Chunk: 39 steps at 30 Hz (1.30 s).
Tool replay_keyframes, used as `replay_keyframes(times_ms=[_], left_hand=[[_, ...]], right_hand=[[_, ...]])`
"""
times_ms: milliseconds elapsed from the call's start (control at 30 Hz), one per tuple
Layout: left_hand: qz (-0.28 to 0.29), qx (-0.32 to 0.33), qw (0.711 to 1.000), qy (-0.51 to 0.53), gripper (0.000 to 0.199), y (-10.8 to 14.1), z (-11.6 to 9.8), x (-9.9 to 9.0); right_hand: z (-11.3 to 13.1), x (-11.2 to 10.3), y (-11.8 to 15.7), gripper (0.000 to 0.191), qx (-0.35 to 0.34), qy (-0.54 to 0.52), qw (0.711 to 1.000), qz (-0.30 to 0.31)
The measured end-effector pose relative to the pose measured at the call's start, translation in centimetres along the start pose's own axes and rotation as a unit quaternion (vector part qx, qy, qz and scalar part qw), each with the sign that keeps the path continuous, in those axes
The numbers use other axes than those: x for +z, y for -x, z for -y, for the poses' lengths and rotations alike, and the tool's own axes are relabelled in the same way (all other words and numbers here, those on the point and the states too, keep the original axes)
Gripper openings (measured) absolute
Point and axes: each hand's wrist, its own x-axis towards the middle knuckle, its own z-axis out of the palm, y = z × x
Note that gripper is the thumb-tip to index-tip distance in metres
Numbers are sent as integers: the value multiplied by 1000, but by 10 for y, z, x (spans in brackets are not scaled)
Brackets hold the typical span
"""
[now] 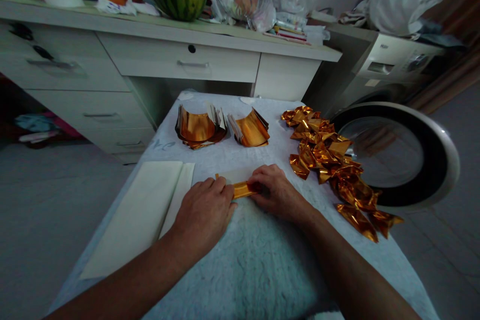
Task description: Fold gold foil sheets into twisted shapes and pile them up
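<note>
Fingers [220,186] of left hand [204,215] curled nearly closed, pressing gold foil strip [241,190] on the bench [255,255]; right hand [277,194] pinches its other end, tips partly hidden. Keep edges parallel, crease with even pressure; foil likely springs back if one side lets go.

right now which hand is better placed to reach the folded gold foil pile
Right, I'd say: the right hand is on the same side as the foil pile, while the left hand is farther away, beyond the gold strip.
</note>
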Motion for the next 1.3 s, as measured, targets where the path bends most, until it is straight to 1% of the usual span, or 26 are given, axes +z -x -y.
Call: replay_keyframes(times_ms=[100,167,267,333,367,433,533,600,667,767,867,1000,1100,1233,1300], left_hand=[[-16,18,1000,-12,18,1,1,10],[-6,14,1000,-26,23,3,2,13],[21,-4,999,-26,30,5,4,15],[18,-12,1000,-18,31,7,5,17],[4,-13,1000,-13,32,7,6,19],[-46,-3,999,6,33,7,9,24],[-157,35,985,55,33,6,14,34],[-216,46,972,85,30,5,15,38],[-241,49,963,106,28,3,15,39],[-232,46,964,119,31,0,12,37],[-214,35,968,129,32,-1,10,36],[-170,24,973,156,30,-1,11,39],[-138,23,978,156,27,1,13,40],[-147,25,983,107,22,1,14,37],[-145,44,981,119,19,0,13,34]], right_hand=[[-2,0,-1,13,-10,-4,1000,-12],[-3,0,-2,13,-19,-9,1000,-14],[-3,-1,-2,17,-31,-13,999,-16],[-2,-1,-2,21,-28,-16,999,-20],[-2,0,-2,23,-24,-17,999,-24],[-3,0,-2,26,-14,-21,999,-38],[-3,1,-2,28,-9,-27,998,-63],[-3,0,-2,27,-14,-32,996,-76],[-3,0,-2,27,-19,-34,995,-92],[-1,1,-1,30,-25,-26,993,-109],[-1,4,0,28,-37,-12,994,-104],[1,8,0,30,-43,16,997,-68],[3,9,0,27,-44,27,998,-44],[5,7,0,22,-37,21,999,-15],[5,6,-1,22,-39,5,999,0]])
